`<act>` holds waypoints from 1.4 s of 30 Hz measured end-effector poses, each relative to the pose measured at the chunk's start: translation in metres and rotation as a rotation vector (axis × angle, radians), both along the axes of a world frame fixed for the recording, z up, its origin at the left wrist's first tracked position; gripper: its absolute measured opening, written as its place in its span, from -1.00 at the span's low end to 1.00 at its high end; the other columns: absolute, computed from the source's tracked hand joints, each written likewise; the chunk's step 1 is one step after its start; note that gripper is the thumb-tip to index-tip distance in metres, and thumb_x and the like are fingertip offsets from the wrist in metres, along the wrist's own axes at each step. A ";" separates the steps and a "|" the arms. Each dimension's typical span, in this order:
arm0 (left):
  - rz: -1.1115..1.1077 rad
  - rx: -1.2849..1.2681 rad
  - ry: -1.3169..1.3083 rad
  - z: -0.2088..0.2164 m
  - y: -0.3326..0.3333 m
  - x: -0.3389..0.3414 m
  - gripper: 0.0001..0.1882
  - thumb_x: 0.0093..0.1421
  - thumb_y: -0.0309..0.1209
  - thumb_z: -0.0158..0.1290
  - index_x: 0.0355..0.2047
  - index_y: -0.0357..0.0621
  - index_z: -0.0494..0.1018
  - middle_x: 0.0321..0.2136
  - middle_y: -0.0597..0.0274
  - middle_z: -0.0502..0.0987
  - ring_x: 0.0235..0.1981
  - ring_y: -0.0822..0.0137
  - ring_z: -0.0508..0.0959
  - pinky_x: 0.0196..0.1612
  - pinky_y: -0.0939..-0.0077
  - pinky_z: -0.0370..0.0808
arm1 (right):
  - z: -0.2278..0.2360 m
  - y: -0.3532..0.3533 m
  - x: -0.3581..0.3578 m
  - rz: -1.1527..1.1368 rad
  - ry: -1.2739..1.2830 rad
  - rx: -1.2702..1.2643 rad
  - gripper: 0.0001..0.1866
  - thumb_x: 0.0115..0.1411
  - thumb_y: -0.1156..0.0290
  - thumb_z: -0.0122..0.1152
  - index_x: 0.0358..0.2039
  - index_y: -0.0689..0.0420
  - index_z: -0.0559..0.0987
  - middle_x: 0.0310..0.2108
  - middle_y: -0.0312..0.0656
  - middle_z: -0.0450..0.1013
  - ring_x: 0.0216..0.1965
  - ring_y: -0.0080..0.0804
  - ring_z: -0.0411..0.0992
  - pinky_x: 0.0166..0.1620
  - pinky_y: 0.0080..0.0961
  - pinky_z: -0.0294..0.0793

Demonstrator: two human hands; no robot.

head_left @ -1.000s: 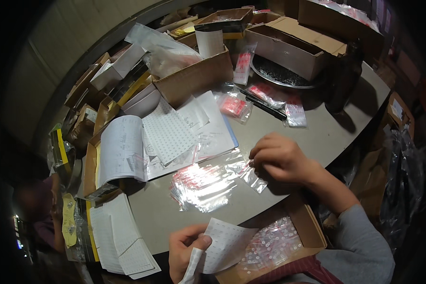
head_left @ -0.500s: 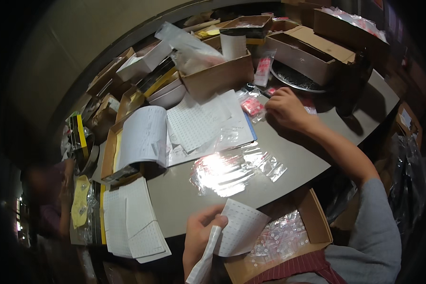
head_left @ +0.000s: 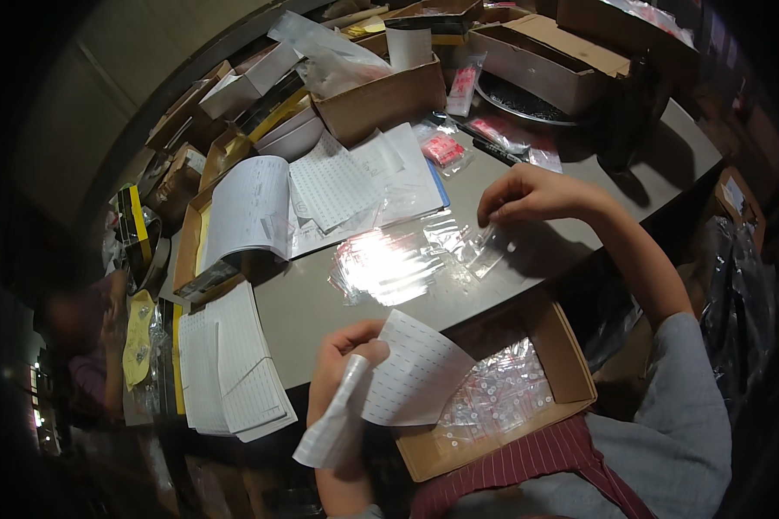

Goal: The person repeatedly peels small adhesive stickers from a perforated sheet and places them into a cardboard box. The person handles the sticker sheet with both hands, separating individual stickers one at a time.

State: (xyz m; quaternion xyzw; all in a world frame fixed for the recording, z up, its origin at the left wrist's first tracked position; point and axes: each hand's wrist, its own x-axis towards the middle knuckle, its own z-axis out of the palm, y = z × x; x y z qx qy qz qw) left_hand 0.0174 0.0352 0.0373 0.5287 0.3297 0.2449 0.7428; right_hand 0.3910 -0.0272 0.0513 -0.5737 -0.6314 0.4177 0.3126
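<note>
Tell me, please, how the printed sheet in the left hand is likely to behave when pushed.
The printed sheet is probably floppy, since it bends near the left hand. It looks light, held up by one hand's pinch. Pushed edge-on, it would likely buckle, given its visible curl.

The grey table (head_left: pixel 299 313) bore shiny bags (head_left: pixel 385 268) left of the right hand (head_left: pixel 532 192), red packets (head_left: pixel 444 149) beyond it, stacked sheets (head_left: pixel 244 372) farther left!
</note>
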 end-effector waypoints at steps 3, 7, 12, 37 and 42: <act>0.060 0.003 -0.014 0.013 -0.011 -0.001 -0.56 0.03 -0.36 0.14 -0.15 -0.48 0.61 -0.37 0.12 0.66 -0.36 0.40 0.61 -0.21 0.58 0.51 | -0.020 -0.002 0.020 -0.133 -0.276 0.203 -0.76 0.17 0.48 0.26 -0.16 0.23 0.71 -0.28 -0.18 0.63 -0.28 -0.36 0.57 -0.13 -0.43 0.56; 0.059 -0.020 0.008 0.019 -0.016 -0.005 -0.58 0.03 -0.37 0.14 -0.16 -0.47 0.61 -0.38 0.13 0.65 -0.37 0.40 0.61 -0.22 0.59 0.50 | -0.034 -0.012 0.010 -0.257 -0.480 0.505 -0.68 0.08 0.53 0.26 -0.11 0.20 0.68 -0.14 -0.08 0.57 -0.06 -0.08 0.52 0.09 -0.26 0.51; -0.043 0.013 0.056 0.015 -0.010 -0.009 -0.59 0.06 -0.39 0.18 -0.14 -0.46 0.62 -0.34 0.14 0.67 -0.35 0.41 0.61 -0.21 0.59 0.52 | -0.037 -0.025 -0.015 -0.186 -0.515 0.661 -0.64 0.01 0.58 0.25 -0.11 0.19 0.62 -0.11 -0.09 0.54 0.02 -0.06 0.46 0.11 -0.26 0.44; -0.506 0.645 0.373 0.016 -0.022 0.064 -0.56 0.35 -0.39 0.07 0.21 -0.24 0.42 -0.54 0.01 0.53 -0.52 0.37 0.47 -0.37 0.36 0.45 | -0.038 -0.069 -0.067 -0.003 -0.561 0.626 -0.76 -0.04 0.53 0.34 -0.31 0.12 0.55 -0.18 -0.17 0.47 -0.05 -0.09 0.42 0.03 -0.23 0.45; -0.602 0.866 0.484 0.012 -0.033 0.064 -0.38 0.29 -0.44 0.05 0.38 -0.11 0.28 -0.57 -0.19 0.51 -0.57 -0.08 0.56 -0.38 0.12 0.48 | -0.040 -0.079 -0.071 -0.043 -0.486 0.612 -0.74 0.00 0.50 0.34 -0.25 0.10 0.55 -0.21 -0.19 0.46 -0.09 -0.10 0.42 0.01 -0.24 0.46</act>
